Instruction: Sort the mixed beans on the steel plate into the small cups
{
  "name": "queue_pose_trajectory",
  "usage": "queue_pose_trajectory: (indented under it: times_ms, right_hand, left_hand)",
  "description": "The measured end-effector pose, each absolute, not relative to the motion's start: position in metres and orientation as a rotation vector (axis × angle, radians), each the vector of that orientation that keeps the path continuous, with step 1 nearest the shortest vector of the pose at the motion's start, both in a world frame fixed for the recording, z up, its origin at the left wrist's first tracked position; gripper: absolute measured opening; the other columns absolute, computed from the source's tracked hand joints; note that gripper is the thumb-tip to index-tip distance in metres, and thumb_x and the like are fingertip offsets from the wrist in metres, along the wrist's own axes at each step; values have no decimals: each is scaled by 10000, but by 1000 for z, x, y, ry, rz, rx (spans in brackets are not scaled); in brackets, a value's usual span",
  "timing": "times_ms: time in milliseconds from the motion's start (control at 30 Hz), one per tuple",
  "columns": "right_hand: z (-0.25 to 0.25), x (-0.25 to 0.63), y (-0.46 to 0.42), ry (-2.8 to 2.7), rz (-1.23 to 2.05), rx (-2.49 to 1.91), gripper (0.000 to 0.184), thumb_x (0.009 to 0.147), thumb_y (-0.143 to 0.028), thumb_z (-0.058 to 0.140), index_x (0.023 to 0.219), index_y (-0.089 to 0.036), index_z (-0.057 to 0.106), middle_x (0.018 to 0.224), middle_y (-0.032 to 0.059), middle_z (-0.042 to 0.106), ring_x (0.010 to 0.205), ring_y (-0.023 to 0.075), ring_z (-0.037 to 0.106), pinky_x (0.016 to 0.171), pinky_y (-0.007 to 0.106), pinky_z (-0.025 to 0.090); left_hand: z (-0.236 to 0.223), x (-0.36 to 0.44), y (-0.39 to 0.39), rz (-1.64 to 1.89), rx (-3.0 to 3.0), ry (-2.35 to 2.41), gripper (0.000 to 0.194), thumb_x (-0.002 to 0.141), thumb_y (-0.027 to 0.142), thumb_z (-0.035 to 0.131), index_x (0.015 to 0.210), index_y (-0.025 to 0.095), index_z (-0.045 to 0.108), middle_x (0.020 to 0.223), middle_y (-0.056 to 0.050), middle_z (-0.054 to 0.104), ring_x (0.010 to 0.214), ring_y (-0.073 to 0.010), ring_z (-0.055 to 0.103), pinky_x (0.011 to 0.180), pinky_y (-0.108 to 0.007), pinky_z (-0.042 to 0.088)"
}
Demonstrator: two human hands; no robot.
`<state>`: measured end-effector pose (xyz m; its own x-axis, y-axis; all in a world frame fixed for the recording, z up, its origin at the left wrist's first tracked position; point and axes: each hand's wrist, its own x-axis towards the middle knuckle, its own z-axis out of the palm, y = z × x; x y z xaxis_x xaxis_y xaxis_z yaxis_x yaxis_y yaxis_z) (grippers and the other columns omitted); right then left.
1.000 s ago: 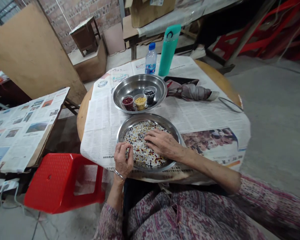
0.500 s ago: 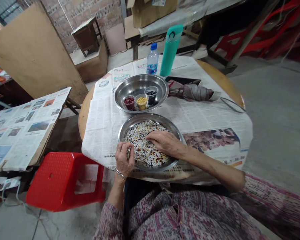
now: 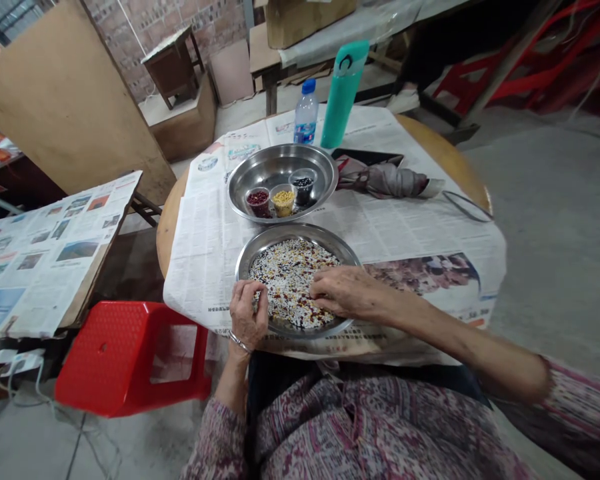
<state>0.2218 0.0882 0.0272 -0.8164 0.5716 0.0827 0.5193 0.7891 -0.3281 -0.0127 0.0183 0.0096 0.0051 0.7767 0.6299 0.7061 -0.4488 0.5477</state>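
Observation:
A steel pan full of mixed white, red, yellow and black beans lies on the newspaper-covered round table. My left hand rests on the pan's near left rim with its fingers curled into a pinch. My right hand lies on the beans at the right side, fingers bent down and together among them. Behind it a second steel pan holds three small cups: red beans, yellow beans and black beans.
A clear water bottle and a teal flask stand at the table's far side. A folded umbrella lies to the right. A red plastic stool stands at the left, beside another newspaper-covered table.
My right hand has slid toward the right and nearer side of the bean pan, uncovering more beans in the middle. The left hand stays at the rim.

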Motion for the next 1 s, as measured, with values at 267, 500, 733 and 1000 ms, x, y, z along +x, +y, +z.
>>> queue_pose_trajectory:
  times_ms: [267, 500, 733, 1000]
  right_hand:
    - [26, 192, 110, -2558, 243, -1040, 266, 905, -186, 510, 1118, -203, 669, 1190, 107, 646, 1119, 270, 538, 889, 390, 473]
    - [21, 172, 113, -2533, 190, -1214, 275, 921, -293, 523, 1132, -170, 648, 1192, 147, 629, 1118, 299, 512, 896, 432, 461]
    - [24, 168, 77, -2713, 385, -715, 168, 907, -202, 542, 1032, -175, 652, 1052, 102, 638, 1000, 227, 541, 852, 363, 471]
    - [23, 173, 79, -2798, 333, -524, 153, 889, -144, 534, 926, -191, 674, 1001, 81, 655, 974, 227, 519, 831, 369, 451]
  left_hand:
    - [9, -13, 19, 1448, 2159, 1610, 91, 925, 135, 531, 940, 189, 602, 894, -52, 627, 907, -175, 587, 835, -325, 503]
    - [9, -13, 18, 1452, 2159, 1590, 87, 931, 131, 524, 931, 184, 593, 893, -52, 625, 903, -173, 572, 838, -327, 490]
    - [9, -12, 18, 1452, 2150, 1592, 84, 938, 149, 524, 941, 185, 600, 894, -52, 623, 900, -173, 578, 834, -330, 495]
    - [8, -12, 18, 1459, 2172, 1595, 81, 936, 143, 527, 938, 185, 596, 890, -49, 622, 892, -170, 578, 828, -325, 497]
